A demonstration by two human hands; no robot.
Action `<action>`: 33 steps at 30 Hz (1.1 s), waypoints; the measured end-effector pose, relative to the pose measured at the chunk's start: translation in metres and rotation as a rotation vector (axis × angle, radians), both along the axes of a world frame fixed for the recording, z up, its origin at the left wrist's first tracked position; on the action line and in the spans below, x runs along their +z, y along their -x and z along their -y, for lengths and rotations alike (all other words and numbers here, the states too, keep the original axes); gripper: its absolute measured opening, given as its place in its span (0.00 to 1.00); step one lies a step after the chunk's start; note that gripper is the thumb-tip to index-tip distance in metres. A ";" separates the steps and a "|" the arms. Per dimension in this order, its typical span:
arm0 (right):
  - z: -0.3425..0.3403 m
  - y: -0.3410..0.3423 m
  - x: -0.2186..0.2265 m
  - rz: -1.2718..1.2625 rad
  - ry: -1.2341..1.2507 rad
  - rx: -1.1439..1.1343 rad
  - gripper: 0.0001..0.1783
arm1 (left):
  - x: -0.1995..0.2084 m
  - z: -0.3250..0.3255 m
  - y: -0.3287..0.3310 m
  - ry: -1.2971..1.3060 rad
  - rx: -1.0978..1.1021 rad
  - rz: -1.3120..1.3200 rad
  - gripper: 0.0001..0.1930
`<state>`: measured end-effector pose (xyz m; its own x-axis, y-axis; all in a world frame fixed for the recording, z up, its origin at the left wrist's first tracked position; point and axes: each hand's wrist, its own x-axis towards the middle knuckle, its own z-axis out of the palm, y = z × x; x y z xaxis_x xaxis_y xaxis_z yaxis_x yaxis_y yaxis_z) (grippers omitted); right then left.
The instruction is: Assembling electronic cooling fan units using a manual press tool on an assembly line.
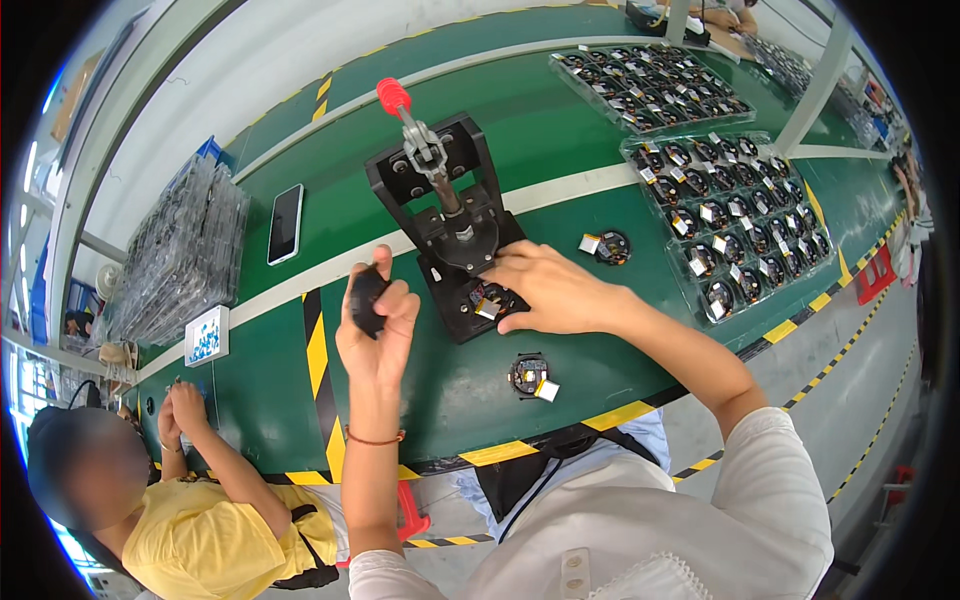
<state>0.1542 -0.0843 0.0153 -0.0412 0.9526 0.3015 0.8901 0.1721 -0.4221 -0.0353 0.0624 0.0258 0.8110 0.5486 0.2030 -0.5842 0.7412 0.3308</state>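
My left hand [375, 345] is raised over the table, its fingers closed on a dark, rounded black piece [368, 302] that looks like a cover. My right hand [565, 290] reaches to the base of a black toggle-clamp press [462, 240] with a red-tipped lever [393, 96]. Between its thumb and fingers, on that base, lies a small round electronic unit [482, 297] with a silver battery; the hand partly covers it. A similar round unit [528, 375] with a loose battery lies nearer me, and another [613, 247] lies beyond my right hand.
Clear trays [712, 312] of round units fill the right side of the green table. A phone [285, 224], stacked clear trays [180, 255] and a white box [207, 336] of blue bits are at left. A person in yellow [215, 525] works at lower left.
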 end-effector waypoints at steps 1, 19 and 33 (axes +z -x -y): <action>-0.002 0.001 -0.008 -0.053 -0.004 0.021 0.30 | 0.002 0.000 0.003 -0.237 0.030 -0.093 0.09; 0.110 -0.034 -0.025 0.170 -0.084 -0.481 0.26 | -0.004 0.034 -0.008 -1.040 0.043 -0.761 0.22; 0.026 -0.034 0.046 0.095 -0.299 -0.322 0.14 | -0.026 0.052 -0.037 -1.666 0.736 -0.918 0.16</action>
<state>0.1882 -0.1098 0.0611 0.2023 0.7927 0.5751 0.9506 -0.0179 -0.3098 0.0019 0.0106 -0.0003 0.7038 0.5077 0.4969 0.1295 -0.7795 0.6129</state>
